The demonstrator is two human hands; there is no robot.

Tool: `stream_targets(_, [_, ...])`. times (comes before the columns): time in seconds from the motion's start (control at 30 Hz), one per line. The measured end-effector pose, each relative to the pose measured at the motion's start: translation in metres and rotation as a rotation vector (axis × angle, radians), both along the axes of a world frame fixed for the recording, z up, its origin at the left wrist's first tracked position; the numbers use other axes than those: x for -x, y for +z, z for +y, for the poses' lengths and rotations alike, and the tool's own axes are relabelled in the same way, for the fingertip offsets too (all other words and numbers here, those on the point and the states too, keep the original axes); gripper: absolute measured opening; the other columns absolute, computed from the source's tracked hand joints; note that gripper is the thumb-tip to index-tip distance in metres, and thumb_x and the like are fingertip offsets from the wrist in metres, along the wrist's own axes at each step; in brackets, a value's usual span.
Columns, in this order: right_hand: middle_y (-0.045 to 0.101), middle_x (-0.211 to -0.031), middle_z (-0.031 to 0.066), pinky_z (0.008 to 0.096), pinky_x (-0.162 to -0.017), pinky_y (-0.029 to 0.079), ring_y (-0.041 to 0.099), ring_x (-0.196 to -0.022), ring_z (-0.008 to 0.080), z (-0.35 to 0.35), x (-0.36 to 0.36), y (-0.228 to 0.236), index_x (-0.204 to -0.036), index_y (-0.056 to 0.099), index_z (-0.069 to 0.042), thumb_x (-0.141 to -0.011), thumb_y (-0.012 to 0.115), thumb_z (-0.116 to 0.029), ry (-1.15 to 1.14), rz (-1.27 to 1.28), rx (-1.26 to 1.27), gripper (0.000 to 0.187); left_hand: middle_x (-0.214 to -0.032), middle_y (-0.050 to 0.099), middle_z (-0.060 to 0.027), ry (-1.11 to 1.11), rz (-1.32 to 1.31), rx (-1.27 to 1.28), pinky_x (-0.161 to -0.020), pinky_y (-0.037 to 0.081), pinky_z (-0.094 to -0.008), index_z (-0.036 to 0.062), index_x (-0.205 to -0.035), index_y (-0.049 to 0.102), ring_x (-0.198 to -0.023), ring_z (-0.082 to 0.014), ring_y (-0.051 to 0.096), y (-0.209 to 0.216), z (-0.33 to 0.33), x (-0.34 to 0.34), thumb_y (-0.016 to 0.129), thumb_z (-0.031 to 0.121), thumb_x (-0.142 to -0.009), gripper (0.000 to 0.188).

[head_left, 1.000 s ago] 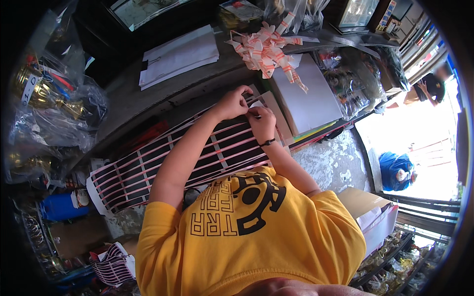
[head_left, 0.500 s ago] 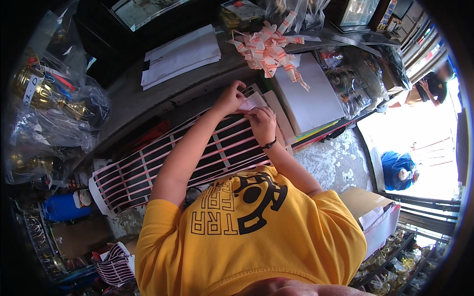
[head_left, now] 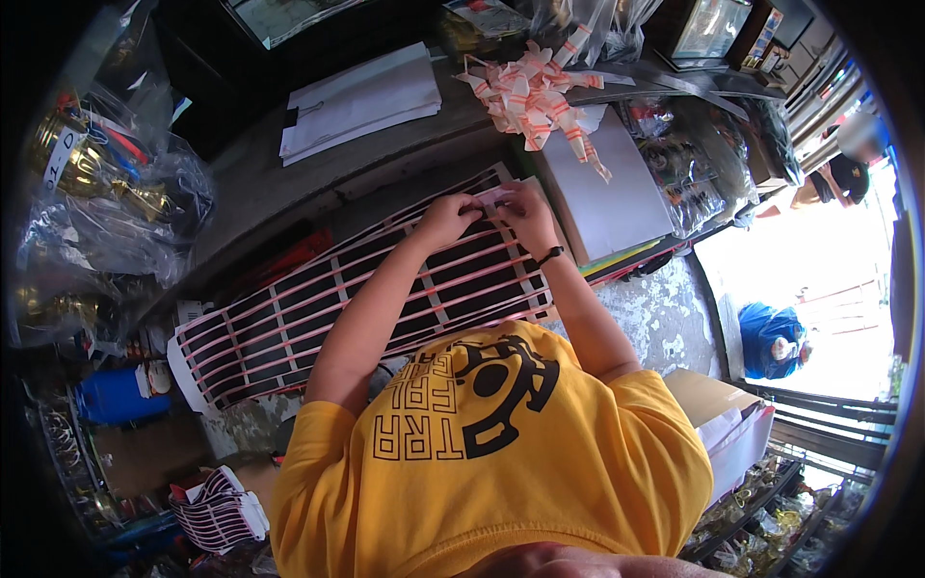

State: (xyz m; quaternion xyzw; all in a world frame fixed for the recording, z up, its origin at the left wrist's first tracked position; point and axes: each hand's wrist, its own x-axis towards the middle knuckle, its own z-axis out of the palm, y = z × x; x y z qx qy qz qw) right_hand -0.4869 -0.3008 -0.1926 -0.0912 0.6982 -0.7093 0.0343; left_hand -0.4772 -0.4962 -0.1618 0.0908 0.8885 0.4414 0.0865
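Note:
A long black sheet [head_left: 303,323] lies slantwise in front of me, crossed by pink-and-white strips and greyish cross bands. Over its far right end, my left hand [head_left: 449,221] has thumb and fingers pinched together at a small pale pink strip [head_left: 493,197]. Close beside it, my right hand [head_left: 529,222] closes bent fingers on the same strip; the fingertips partly hide it. A dark band circles the right wrist.
Past the sheet, a shelf carries clipped white papers [head_left: 361,104] and a heap of pink-striped paper scraps [head_left: 540,91]. A white stack [head_left: 609,178] stands at right. Plastic-wrapped gold trophies [head_left: 106,183] crowd the left. A person [head_left: 848,173] is at far right.
My left hand has come down and toward the right hand. The larger pale pink piece seen between them is now mostly hidden by fingers. My right hand has shifted slightly right.

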Motion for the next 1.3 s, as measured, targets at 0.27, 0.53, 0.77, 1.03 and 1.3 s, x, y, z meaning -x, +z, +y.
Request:
stream_targets(0.27, [0.059,-0.1,0.0147,0.0466,-0.085,0.044,0.055,-0.096,0.0369,0.0,-0.03,0.009,-0.102,0.06,-0.005,-0.077,0.078,-0.019,-0.365,0.419,-0.616,0.034,-0.094,0.072,-0.0153,0.101,0.088,0.007,-0.08,0.05,-0.0327,0.0012,-0.106,0.068,-0.085,-0.0221,0.068,-0.012,0.011,0.0,0.067,0.017,-0.089,0.023])
stream_targets(0.53, [0.058,-0.109,0.0113,0.0465,-0.089,0.043,0.051,-0.106,0.0366,-0.013,-0.042,0.008,-0.094,0.067,-0.007,-0.077,0.076,-0.024,-0.442,0.405,-0.78,0.025,-0.095,0.072,-0.0158,0.148,0.07,0.001,-0.08,0.051,-0.0342,0.0007,-0.107,0.068,-0.087,-0.0249,0.07,-0.017,0.014,0.0,0.068,0.016,-0.088,0.025])
stream_targets(0.77, [0.06,-0.105,0.0116,0.0452,-0.086,0.045,0.053,-0.103,0.0374,-0.015,-0.034,-0.015,-0.098,0.068,-0.007,-0.075,0.075,-0.019,-0.332,0.362,-0.748,0.027,-0.099,0.072,-0.0117,0.088,-0.014,-0.041,-0.08,0.052,-0.0317,0.0028,-0.11,0.068,-0.089,-0.0175,0.067,-0.006,0.016,-0.006,0.078,0.008,-0.076,0.035])
stream_targets(1.03, [0.065,-0.101,0.0158,0.046,-0.083,0.048,0.059,-0.099,0.0366,-0.014,-0.028,-0.017,-0.102,0.065,-0.005,-0.074,0.078,-0.017,-0.346,0.227,-0.369,0.034,-0.098,0.07,-0.0091,0.026,0.071,-0.183,-0.083,0.051,-0.0303,0.0055,-0.121,0.061,-0.091,-0.0151,0.066,-0.01,0.016,-0.001,0.073,-0.004,-0.077,0.046])
stream_targets(1.3, [0.067,-0.074,0.0136,0.0364,-0.068,0.05,0.065,-0.07,0.0261,0.004,-0.013,-0.013,-0.093,0.072,-0.002,-0.077,0.08,-0.027,-0.005,-0.138,-0.523,0.03,-0.101,0.07,-0.015,-0.013,0.246,-0.043,-0.084,0.052,-0.0381,0.0068,-0.122,0.056,-0.094,-0.0296,0.068,-0.003,0.017,-0.006,0.069,-0.003,-0.079,0.046])
